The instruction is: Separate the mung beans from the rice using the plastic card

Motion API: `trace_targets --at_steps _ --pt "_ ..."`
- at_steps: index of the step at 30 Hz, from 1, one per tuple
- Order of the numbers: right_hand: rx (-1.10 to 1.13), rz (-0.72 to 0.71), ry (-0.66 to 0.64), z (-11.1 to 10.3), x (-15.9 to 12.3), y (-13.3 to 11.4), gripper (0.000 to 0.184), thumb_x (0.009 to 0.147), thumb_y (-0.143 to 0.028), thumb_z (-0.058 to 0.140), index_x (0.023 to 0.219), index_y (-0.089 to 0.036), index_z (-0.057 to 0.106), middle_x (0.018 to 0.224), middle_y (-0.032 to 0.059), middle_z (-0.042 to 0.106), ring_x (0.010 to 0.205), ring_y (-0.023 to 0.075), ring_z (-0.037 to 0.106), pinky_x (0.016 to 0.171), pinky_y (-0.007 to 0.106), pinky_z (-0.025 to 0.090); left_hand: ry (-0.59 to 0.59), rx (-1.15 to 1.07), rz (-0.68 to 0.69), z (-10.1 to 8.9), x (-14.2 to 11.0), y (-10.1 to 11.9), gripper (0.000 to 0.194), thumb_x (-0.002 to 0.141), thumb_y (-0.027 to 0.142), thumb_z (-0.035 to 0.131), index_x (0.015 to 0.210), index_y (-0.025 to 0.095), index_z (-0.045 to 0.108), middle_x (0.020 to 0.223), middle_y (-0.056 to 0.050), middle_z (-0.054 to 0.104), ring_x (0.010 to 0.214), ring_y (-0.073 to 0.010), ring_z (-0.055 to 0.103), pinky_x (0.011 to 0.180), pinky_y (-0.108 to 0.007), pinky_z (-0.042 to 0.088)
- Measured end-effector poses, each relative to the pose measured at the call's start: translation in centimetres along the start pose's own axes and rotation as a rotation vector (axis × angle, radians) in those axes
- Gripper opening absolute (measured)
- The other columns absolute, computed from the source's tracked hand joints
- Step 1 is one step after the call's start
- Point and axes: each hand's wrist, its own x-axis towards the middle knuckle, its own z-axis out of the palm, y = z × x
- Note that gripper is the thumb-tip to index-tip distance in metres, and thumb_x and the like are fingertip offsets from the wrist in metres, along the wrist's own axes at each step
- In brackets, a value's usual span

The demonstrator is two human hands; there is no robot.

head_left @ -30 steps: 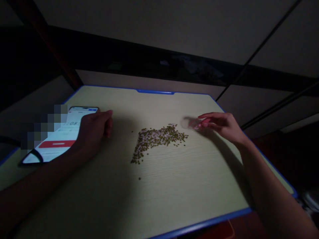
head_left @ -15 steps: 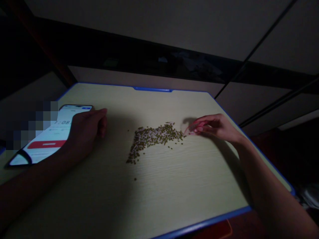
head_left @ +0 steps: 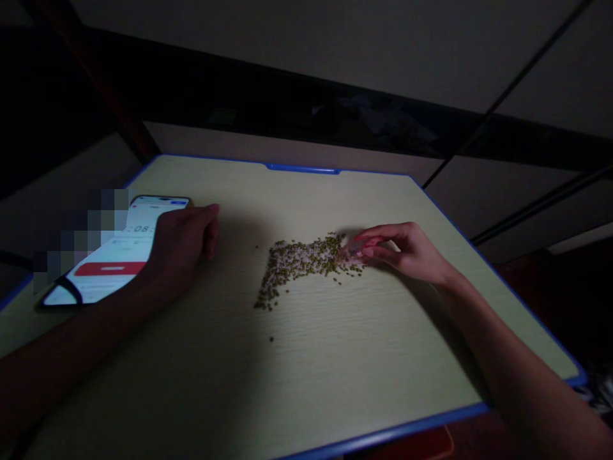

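A spread of small green beans (head_left: pixel 306 255), mixed with pale grains, lies on the middle of the table. My right hand (head_left: pixel 400 249) is at the right end of this spread, fingers pinched on a thin see-through plastic piece (head_left: pixel 352 248) with a reddish tint. Its lower edge reaches into the beans; its exact kind is unclear. My left hand (head_left: pixel 184 239) rests left of the beans, fingers curled in, with nothing visible in it. Beneath that wrist, a lit phone (head_left: pixel 115 268) showing a timer screen is partly covered.
The pale wooden table (head_left: pixel 335 358) has a blue rim, with a blue handle piece (head_left: pixel 302 169) at the far edge. Behind it stands a cabinet front (head_left: pixel 287 144) with a dark glossy band. Single beans lie apart from the spread, one (head_left: pixel 271 339) nearer to me.
My right hand has moved left, bringing the plastic piece from beside the spread into its right end. The view has shifted slightly. My left hand keeps its place by the phone.
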Motion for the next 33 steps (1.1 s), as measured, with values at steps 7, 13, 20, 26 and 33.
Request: trace_targets --at_steps 7,13,20,26,33 --pt "0.003 -0.053 -0.046 2.4 1.0 -1.6 0.021 0.074 -0.017 0.06 0.091 -0.011 0.071 0.084 0.0061 0.073 0.07 0.0165 0.065 0.062 0.027 0.051 -0.027 -0.003 0.022 -0.1 0.1 -0.3 0.032 0.074 0.027 0.051 0.045 0.016 0.044 0.035 0.005 0.039 0.031 -0.0065 0.035 0.034 -0.02 0.026" --pt "0.054 -0.164 -0.133 4.5 1.6 -3.3 0.021 0.079 -0.016 0.056 0.095 -0.013 0.07 0.086 0.006 0.073 0.073 0.0159 0.066 0.063 0.025 0.051 -0.042 0.019 0.058 -0.1 0.0 -0.5 0.034 0.075 0.028 0.05 0.044 0.016 0.044 0.033 0.005 0.039 0.031 -0.006 0.035 0.035 -0.02 0.026" --pt "-0.097 -0.363 -0.154 6.1 1.4 -4.7 0.02 0.085 -0.017 0.053 0.096 -0.02 0.07 0.087 0.003 0.073 0.077 0.0152 0.065 0.072 0.028 0.046 -0.067 0.019 0.059 -0.1 -0.1 -0.5 0.035 0.076 0.032 0.05 0.044 0.016 0.044 0.034 0.006 0.038 0.03 -0.006 0.035 0.035 -0.02 0.026" --pt "-0.164 -0.487 -0.147 7.4 1.0 -5.2 0.02 0.087 -0.016 0.051 0.099 -0.016 0.067 0.091 0.0033 0.073 0.077 0.0151 0.064 0.079 0.031 0.041 -0.062 0.036 0.072 -0.1 0.1 -0.7 0.036 0.076 0.03 0.049 0.042 0.018 0.043 0.033 0.005 0.037 0.029 -0.0065 0.034 0.034 -0.021 0.025" --pt "-0.208 -0.617 -0.192 7.9 0.0 -5.5 0.027 0.083 -0.006 0.047 0.102 -0.015 0.064 0.086 0.0027 0.072 0.077 0.0147 0.063 0.086 0.033 0.038 -0.098 -0.013 0.054 -0.2 -0.2 -0.6 0.034 0.075 0.03 0.05 0.045 0.017 0.044 0.034 0.006 0.038 0.03 -0.0056 0.035 0.034 -0.02 0.026"
